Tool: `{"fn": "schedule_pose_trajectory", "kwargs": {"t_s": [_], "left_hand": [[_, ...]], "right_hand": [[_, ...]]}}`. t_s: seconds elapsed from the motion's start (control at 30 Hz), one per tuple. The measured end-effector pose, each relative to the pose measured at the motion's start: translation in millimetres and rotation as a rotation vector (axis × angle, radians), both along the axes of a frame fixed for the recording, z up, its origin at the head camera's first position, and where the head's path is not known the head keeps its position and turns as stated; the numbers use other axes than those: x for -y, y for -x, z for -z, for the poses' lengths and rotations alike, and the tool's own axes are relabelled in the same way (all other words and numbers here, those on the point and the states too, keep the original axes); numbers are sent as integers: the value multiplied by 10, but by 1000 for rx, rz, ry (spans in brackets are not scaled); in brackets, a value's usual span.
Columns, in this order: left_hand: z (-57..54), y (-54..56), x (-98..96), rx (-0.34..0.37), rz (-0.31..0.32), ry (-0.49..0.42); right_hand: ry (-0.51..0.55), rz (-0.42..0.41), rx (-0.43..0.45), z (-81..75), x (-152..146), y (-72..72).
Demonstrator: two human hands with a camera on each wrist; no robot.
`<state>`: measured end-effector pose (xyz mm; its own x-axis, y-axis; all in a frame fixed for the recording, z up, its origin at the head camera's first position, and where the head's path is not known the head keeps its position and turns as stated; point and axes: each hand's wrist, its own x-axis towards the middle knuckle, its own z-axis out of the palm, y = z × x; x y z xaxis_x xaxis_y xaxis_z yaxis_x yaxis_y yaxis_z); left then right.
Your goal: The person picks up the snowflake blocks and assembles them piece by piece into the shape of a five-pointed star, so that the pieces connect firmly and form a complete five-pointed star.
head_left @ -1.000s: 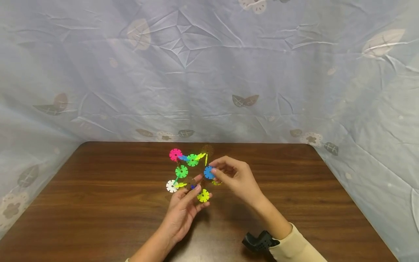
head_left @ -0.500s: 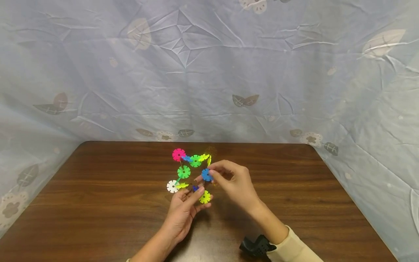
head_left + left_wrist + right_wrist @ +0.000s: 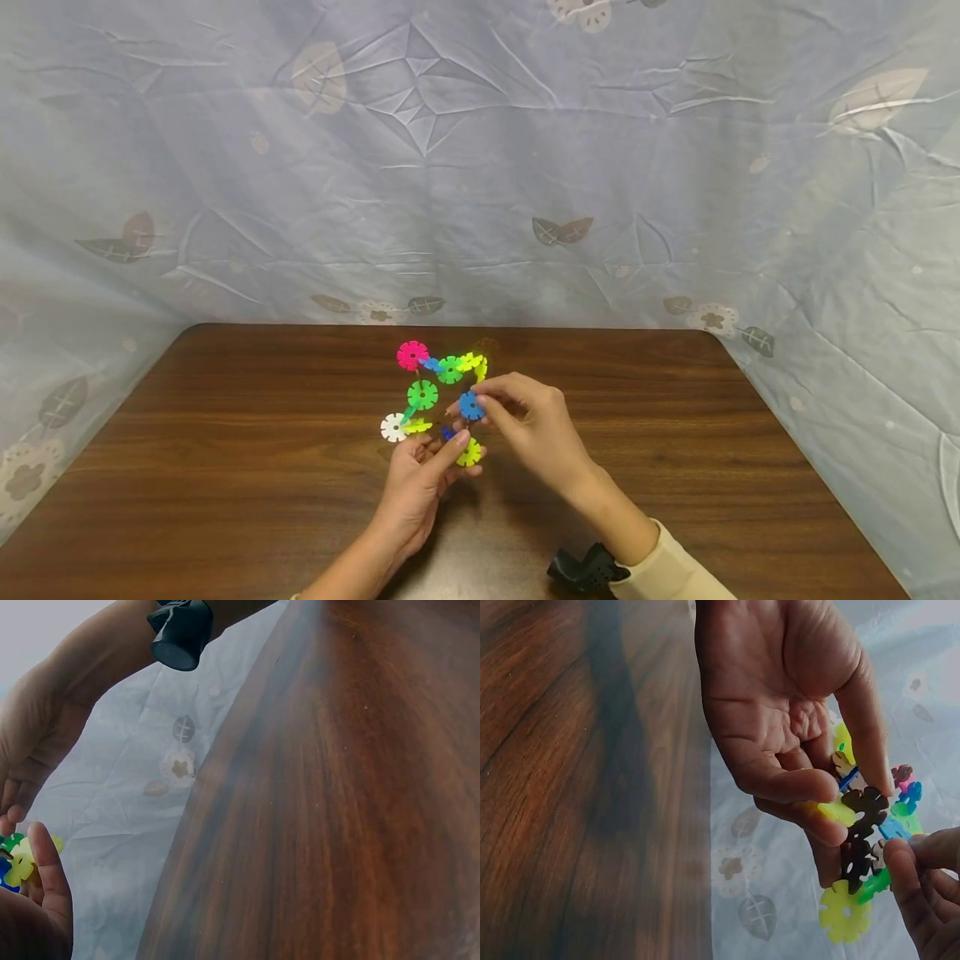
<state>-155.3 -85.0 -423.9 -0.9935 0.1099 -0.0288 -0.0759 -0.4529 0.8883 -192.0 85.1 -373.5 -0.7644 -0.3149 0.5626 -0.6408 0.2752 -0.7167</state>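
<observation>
Notched plastic snowflake discs are joined into a ring-like chain, held above the table. Pink (image 3: pixel 412 356), green (image 3: pixel 422 395) and white (image 3: pixel 393 427) discs show on its left side. My left hand (image 3: pixel 416 487) grips the chain's near end between thumb and fingers, by a dark blue piece (image 3: pixel 448 434) and a yellow disc (image 3: pixel 468 452). Between thumb and fingertip, my right hand (image 3: pixel 540 425) pinches a light blue disc (image 3: pixel 470 406) at the chain's right side. Dark brown discs (image 3: pixel 866 810) lie by the left thumb in the right wrist view. Whether the blue disc is fully slotted I cannot tell.
A dark wood table (image 3: pixel 225 467) lies under both hands. Behind it and at its sides hangs a pale patterned cloth (image 3: pixel 480 183). A black device (image 3: pixel 588 568) is at the right wrist, beside a cream sleeve (image 3: pixel 667 567).
The right hand has moved slightly left and down with the light blue disc, closer to the left hand. The chain's far part has shifted a little to the right.
</observation>
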Motion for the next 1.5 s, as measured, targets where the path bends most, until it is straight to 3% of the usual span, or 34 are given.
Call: {"fn": "schedule_pose_trajectory", "kwargs": {"t_s": [0.2,0.47,0.97,1.23,1.5], "left_hand": [[6,-5,-12,-12,-12,-6],[-3,-3,-4,-6,-4,-3],[14,-5,22,-42,105,-39],[21,5,25,-84,194,-138],[-21,-24,-6,2,161,-211]], "right_hand": [[-67,29,-74,15,15,-14],[-91,11,-46,-5,12,-29],[-160,-2,-87,-68,19,-68],[-181,10,-94,-98,28,-104],[-217,10,-155,-121,37,-116]]}}
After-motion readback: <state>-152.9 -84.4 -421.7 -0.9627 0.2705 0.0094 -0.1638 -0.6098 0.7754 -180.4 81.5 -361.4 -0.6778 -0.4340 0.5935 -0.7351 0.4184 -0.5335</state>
